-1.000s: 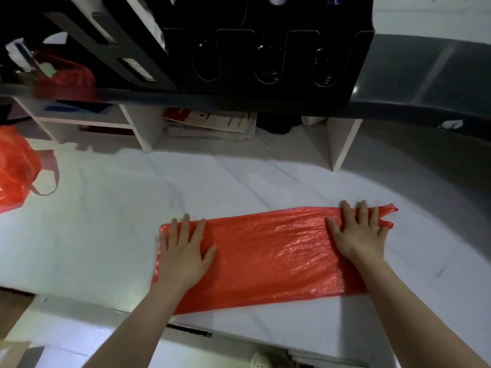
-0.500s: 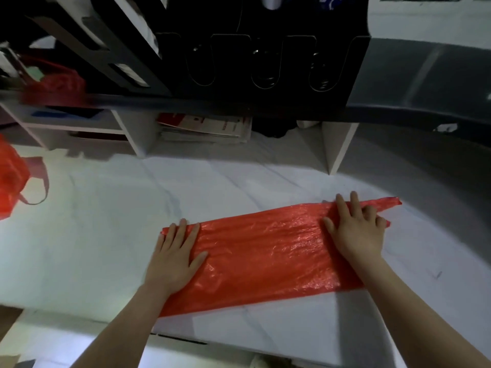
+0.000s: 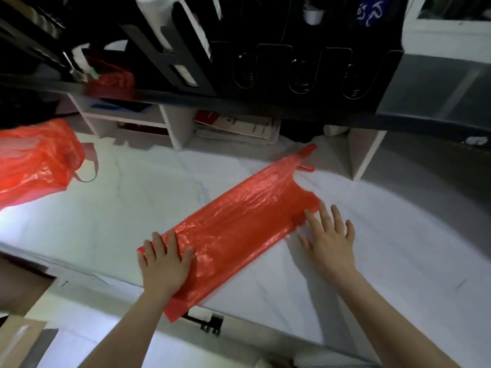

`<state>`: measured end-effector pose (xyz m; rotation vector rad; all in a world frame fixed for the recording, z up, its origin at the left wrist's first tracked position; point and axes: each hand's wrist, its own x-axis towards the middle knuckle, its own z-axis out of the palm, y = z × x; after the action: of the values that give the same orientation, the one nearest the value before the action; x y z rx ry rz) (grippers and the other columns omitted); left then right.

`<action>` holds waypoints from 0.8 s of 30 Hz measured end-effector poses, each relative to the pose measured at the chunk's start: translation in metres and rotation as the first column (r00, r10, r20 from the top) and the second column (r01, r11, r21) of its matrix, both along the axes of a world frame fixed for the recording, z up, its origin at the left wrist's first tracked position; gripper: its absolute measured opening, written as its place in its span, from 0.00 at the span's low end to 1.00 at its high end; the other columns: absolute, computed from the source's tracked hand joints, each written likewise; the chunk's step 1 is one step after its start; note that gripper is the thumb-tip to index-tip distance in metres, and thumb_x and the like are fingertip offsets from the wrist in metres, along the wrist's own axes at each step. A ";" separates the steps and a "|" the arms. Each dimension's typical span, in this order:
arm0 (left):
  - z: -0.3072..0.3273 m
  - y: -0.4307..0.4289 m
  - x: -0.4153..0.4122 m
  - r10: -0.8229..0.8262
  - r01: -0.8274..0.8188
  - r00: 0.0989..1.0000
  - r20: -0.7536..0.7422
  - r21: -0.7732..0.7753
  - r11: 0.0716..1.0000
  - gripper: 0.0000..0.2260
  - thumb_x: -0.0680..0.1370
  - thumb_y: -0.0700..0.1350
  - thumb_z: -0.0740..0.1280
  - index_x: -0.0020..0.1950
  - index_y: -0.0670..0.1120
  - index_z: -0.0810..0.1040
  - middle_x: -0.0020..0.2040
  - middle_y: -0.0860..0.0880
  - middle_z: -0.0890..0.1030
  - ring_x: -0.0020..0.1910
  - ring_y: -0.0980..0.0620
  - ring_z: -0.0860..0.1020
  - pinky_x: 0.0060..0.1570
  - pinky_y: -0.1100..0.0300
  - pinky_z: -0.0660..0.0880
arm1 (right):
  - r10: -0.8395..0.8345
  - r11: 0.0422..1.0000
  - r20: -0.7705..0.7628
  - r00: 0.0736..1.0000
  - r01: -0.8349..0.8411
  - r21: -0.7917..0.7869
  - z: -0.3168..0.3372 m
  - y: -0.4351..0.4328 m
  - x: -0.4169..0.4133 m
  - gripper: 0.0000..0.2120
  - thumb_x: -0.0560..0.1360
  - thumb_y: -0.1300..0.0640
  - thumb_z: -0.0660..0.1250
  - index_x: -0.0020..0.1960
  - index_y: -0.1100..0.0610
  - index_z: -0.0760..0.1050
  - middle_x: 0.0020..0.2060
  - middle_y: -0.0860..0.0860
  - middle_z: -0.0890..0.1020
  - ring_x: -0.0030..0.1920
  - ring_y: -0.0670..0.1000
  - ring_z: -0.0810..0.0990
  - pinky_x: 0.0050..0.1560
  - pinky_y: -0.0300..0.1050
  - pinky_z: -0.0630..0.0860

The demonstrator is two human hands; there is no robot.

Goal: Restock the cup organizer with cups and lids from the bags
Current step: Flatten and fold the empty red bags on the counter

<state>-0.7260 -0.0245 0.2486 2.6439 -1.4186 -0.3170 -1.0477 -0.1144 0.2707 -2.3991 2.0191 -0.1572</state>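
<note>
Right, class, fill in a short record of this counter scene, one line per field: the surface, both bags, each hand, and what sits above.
Surface: white marble-look counter
Main item: flattened orange-red plastic bag, lying diagonally, near end overhanging the counter edge
Other item: bulging orange-red plastic bag, far left, handle loop loose
Left side: left hand pressed flat on the flattened bag's near end
Right side: right hand open, fingers spread, at the bag's handle-end edge
Above: black cup organizer on the dark shelf

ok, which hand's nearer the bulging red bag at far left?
Left. The left hand lies nearer-right of the bulging bag; the right hand is much farther right.
</note>
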 end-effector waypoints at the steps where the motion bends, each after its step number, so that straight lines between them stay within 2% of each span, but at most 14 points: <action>1: 0.003 -0.003 -0.012 0.050 -0.053 0.995 -0.088 -0.026 0.998 0.31 0.79 0.63 0.49 0.78 0.50 0.49 0.77 0.40 0.50 0.75 0.39 0.49 0.73 0.44 0.45 | 0.023 1.000 -0.012 1.000 -0.023 0.010 0.001 0.004 0.004 0.29 0.79 0.38 0.49 0.77 0.45 0.50 0.78 0.51 0.48 0.77 0.56 0.43 0.72 0.60 0.43; 3: 0.011 -0.007 -0.034 0.070 -0.096 0.957 -0.283 -0.079 0.992 0.30 0.80 0.61 0.52 0.78 0.51 0.49 0.78 0.40 0.49 0.76 0.40 0.48 0.73 0.46 0.46 | 0.069 0.997 -0.022 0.997 -0.069 0.030 0.002 0.015 0.011 0.29 0.79 0.37 0.47 0.78 0.44 0.47 0.78 0.51 0.46 0.77 0.55 0.41 0.73 0.59 0.41; 5: 0.013 -0.001 -0.048 0.002 -0.050 0.940 -0.340 -0.131 0.990 0.27 0.80 0.59 0.55 0.77 0.53 0.54 0.78 0.43 0.50 0.75 0.40 0.52 0.71 0.46 0.51 | 0.109 0.993 -0.002 0.994 -0.109 0.049 0.002 0.029 0.014 0.29 0.79 0.37 0.47 0.78 0.44 0.47 0.78 0.51 0.45 0.77 0.54 0.40 0.73 0.58 0.41; 8: 0.013 0.022 -0.059 -0.168 0.116 0.941 -0.294 -0.185 0.976 0.21 0.79 0.52 0.60 0.72 0.54 0.66 0.74 0.46 0.63 0.70 0.41 0.62 0.68 0.49 0.60 | 0.181 0.978 0.085 0.980 -0.188 0.086 -0.001 0.053 0.014 0.30 0.79 0.36 0.48 0.77 0.43 0.48 0.78 0.50 0.44 0.77 0.52 0.40 0.74 0.55 0.41; 11: 0.009 0.046 -0.063 -0.296 0.234 0.927 -0.232 -0.259 0.937 0.17 0.77 0.45 0.64 0.65 0.52 0.75 0.68 0.50 0.71 0.63 0.45 0.67 0.64 0.54 0.65 | 0.290 0.930 0.144 0.946 -0.314 0.192 -0.008 0.077 0.007 0.34 0.74 0.29 0.42 0.77 0.39 0.44 0.77 0.45 0.40 0.77 0.48 0.38 0.74 0.52 0.39; 13: 0.007 0.060 -0.065 -0.337 0.274 0.919 -0.206 -0.284 0.919 0.16 0.76 0.45 0.65 0.64 0.51 0.76 0.65 0.52 0.72 0.61 0.48 0.68 0.62 0.56 0.66 | 0.367 0.890 0.095 0.925 -0.379 0.254 -0.015 0.093 0.000 0.40 0.68 0.24 0.38 0.75 0.38 0.37 0.75 0.44 0.37 0.76 0.48 0.36 0.73 0.53 0.36; 16: 0.005 0.078 -0.065 -0.401 0.324 0.896 -0.192 -0.334 0.885 0.15 0.76 0.46 0.66 0.63 0.51 0.77 0.58 0.53 0.74 0.56 0.51 0.69 0.55 0.59 0.68 | 0.398 0.874 0.015 0.917 -0.385 0.296 -0.019 0.110 -0.012 0.46 0.60 0.18 0.35 0.71 0.38 0.27 0.74 0.46 0.31 0.74 0.51 0.30 0.71 0.55 0.30; 18: 0.005 0.087 -0.063 -0.412 0.325 0.891 -0.192 -0.365 0.872 0.12 0.76 0.45 0.65 0.59 0.52 0.78 0.50 0.56 0.73 0.51 0.54 0.68 0.50 0.61 0.67 | 0.416 0.860 0.004 0.909 -0.395 0.322 -0.019 0.120 -0.023 0.49 0.58 0.16 0.38 0.70 0.37 0.23 0.73 0.47 0.27 0.73 0.52 0.26 0.70 0.55 0.27; 20: 0.008 0.092 -0.065 -0.413 0.316 0.886 -0.210 -0.379 0.870 0.10 0.76 0.44 0.64 0.54 0.54 0.80 0.44 0.59 0.72 0.49 0.56 0.69 0.45 0.64 0.64 | 0.423 0.860 0.033 0.906 -0.413 0.299 -0.020 0.130 -0.031 0.53 0.57 0.16 0.45 0.71 0.37 0.24 0.72 0.46 0.26 0.72 0.52 0.24 0.70 0.55 0.27; 22: 0.012 0.095 -0.066 -0.450 0.351 0.860 -0.240 -0.362 0.864 0.10 0.76 0.43 0.63 0.49 0.57 0.80 0.41 0.61 0.74 0.47 0.57 0.71 0.43 0.65 0.64 | 0.446 0.868 0.041 0.894 -0.443 0.224 -0.025 0.144 -0.035 0.53 0.60 0.21 0.56 0.75 0.38 0.33 0.75 0.47 0.33 0.74 0.54 0.30 0.72 0.56 0.34; 24: 0.014 0.100 -0.065 -0.518 0.428 0.825 -0.224 -0.351 0.833 0.13 0.74 0.38 0.63 0.48 0.56 0.80 0.44 0.61 0.75 0.49 0.57 0.71 0.44 0.65 0.65 | 0.456 0.880 0.031 0.889 -0.456 0.135 -0.033 0.158 -0.037 0.45 0.68 0.32 0.66 0.76 0.38 0.43 0.76 0.46 0.44 0.76 0.54 0.41 0.74 0.56 0.42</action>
<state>-0.7907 0.0757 0.2629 1.8769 -1.8348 -0.5065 -1.0847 0.0436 0.2381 -2.6921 1.3494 -0.0095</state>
